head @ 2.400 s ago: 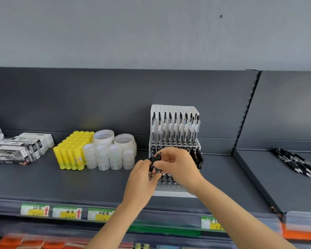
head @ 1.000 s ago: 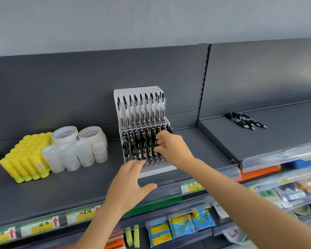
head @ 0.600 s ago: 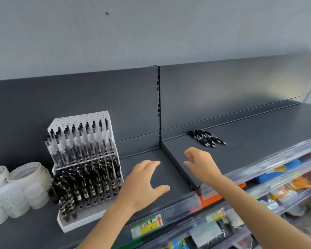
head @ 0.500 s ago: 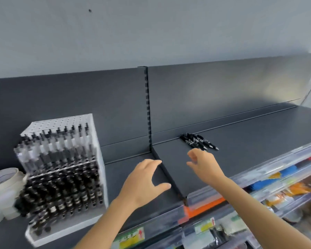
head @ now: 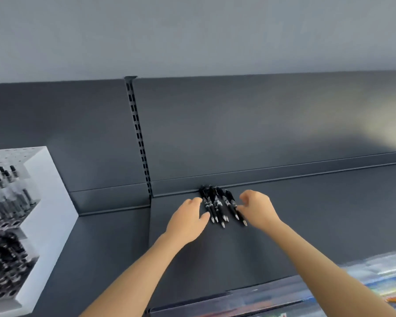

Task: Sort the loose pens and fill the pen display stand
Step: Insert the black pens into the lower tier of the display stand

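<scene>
Several loose black pens (head: 220, 205) lie in a small bundle at the back of the dark right-hand shelf (head: 306, 225), tips pointing toward me. My left hand (head: 189, 217) rests open just left of the bundle, fingers touching the leftmost pen. My right hand (head: 257, 208) sits at the bundle's right side, fingers curled loosely against the rightmost pen, not closed around any. The white stepped pen display stand (head: 39, 209) is at the far left edge, its rows packed with black and clear pens.
A slotted upright post (head: 138, 138) divides the two shelf sections, and the right shelf sits a step higher than the left. Blurred coloured packets (head: 380, 284) show on a lower shelf at the bottom right.
I have turned right, away from the stand. Both empty hands moved forward and now flank the loose pens, which were beyond my reach half a second ago.
</scene>
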`<state>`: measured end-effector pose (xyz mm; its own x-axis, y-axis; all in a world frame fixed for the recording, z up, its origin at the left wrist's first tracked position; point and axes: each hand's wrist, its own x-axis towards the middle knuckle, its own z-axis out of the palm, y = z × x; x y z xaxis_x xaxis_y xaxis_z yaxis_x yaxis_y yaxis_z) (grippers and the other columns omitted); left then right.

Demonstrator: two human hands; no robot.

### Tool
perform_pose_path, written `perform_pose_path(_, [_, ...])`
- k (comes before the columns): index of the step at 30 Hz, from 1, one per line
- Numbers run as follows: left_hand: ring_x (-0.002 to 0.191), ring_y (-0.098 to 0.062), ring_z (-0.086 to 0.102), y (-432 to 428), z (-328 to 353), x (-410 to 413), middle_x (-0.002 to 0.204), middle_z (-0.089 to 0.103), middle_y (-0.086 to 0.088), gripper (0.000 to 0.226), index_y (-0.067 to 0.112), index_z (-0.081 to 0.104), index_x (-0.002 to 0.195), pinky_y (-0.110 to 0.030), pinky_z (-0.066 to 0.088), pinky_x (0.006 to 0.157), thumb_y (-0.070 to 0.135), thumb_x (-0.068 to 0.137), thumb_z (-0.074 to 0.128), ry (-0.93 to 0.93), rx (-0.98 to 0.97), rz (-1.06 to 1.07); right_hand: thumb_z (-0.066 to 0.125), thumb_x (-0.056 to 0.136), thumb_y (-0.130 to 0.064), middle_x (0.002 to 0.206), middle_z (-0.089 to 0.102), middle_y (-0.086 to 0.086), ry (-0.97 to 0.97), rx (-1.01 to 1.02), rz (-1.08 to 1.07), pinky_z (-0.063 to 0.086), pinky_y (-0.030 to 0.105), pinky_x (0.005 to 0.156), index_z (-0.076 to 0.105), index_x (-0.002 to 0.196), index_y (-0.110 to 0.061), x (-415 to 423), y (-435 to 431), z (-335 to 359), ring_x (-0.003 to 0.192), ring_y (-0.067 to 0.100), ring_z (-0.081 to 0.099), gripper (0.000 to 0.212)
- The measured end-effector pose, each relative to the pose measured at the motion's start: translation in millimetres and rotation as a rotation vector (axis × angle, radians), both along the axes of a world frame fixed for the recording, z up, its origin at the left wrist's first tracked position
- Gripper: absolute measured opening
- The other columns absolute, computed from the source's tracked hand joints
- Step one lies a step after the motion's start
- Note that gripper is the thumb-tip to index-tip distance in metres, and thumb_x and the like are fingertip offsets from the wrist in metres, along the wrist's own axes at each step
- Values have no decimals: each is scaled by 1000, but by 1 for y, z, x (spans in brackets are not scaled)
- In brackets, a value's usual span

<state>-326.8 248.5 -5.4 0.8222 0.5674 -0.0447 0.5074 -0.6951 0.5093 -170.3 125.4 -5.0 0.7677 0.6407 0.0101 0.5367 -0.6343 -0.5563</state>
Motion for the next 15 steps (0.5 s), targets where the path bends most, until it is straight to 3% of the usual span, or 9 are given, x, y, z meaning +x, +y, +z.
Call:
perform_pose_path(3, [110, -26, 52, -1, -5, 34, 127, 49, -10, 44, 7, 39, 130, -36, 45, 88, 36, 97, 45, 24, -55, 113, 61, 89, -20, 113, 62, 8, 40, -21, 15, 41, 25, 77, 56, 119, -6, 22, 13, -9, 104, 26, 57, 33])
perform_pose_path(6, [91, -25, 53, 1, -11, 63, 112, 52, -10, 37, 8, 41, 113, -36, 47, 75, 39, 94, 51, 55, -89, 210, 62, 88, -20, 102, 61, 10, 68, -56, 32, 46, 30, 75, 57, 104, -4, 29, 26, -14, 97, 29, 58, 23])
perform_pose_path(7, [94, -26, 54, 2, -14, 71, 113, 52, -10, 39, 9, 41, 112, -36, 47, 74, 40, 92, 53, 64, -88, 234, 63, 87, -20, 93, 59, 8, 69, -82, 40, 45, 30, 69, 54, 90, -7, 29, 29, -16, 90, 30, 56, 16])
perform_pose_path(9, [107, -29, 52, 5, -20, 86, 120, 52, -11, 49, 9, 41, 120, -39, 48, 79, 42, 88, 58, 89, -70, 271, 63, 84, -18, 83, 51, 6, 57, -148, 63, 38, 28, 58, 36, 68, -14, 27, 35, -22, 80, 27, 50, 32])
perform_pose_path(12, [119, -32, 45, 8, -25, 102, 129, 46, -12, 65, 11, 35, 130, -38, 46, 77, 43, 81, 65, 149, -58, 342, 58, 82, -9, 85, 50, 6, 47, -209, 71, 39, 29, 61, 30, 64, -16, 30, 42, -26, 77, 27, 48, 34])
perform_pose_path(15, [121, -32, 41, 8, -24, 113, 134, 39, -11, 78, 12, 28, 136, -36, 41, 71, 39, 76, 70, 206, -79, 389, 54, 79, -1, 67, 43, 2, 71, -282, 54, 36, 25, 50, 35, 62, -13, 37, 46, -22, 71, 27, 48, 28])
